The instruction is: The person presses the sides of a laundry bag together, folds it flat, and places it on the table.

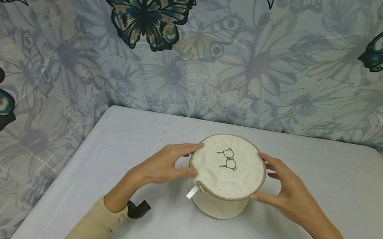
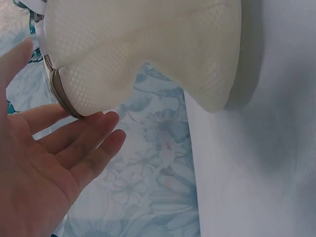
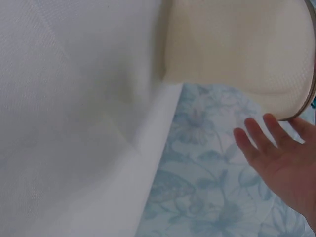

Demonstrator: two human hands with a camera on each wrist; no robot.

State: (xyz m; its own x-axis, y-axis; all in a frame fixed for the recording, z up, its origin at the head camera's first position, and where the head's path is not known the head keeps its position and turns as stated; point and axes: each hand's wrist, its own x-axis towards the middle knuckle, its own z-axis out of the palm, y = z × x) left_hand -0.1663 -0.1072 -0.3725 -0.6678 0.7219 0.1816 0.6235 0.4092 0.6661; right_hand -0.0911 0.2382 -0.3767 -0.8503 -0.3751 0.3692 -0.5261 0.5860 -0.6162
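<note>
A round cream mesh laundry bag (image 1: 226, 174) stands upright on the table, its lid facing up with an outline of a bra (image 1: 229, 159) on it. A beige zipper runs round the lid, and a white pull tab (image 1: 192, 192) hangs at the front left. My left hand (image 1: 166, 163) holds the left rim, thumb at the front and index finger farther back. On the opposite side, my right hand (image 1: 286, 191) holds the rim with thumb and fingers spread. In the left wrist view the bag's mesh side (image 2: 148, 39) sags inward, with fingertips (image 2: 109, 121) just under the zipper.
A white cloth covers the table (image 1: 152, 130). Behind it and to the left hangs fabric printed with flowers and butterflies (image 1: 142, 15). Black straps (image 1: 139, 209) show at the wrists, and a beige sleeve (image 1: 96, 223) covers the left forearm.
</note>
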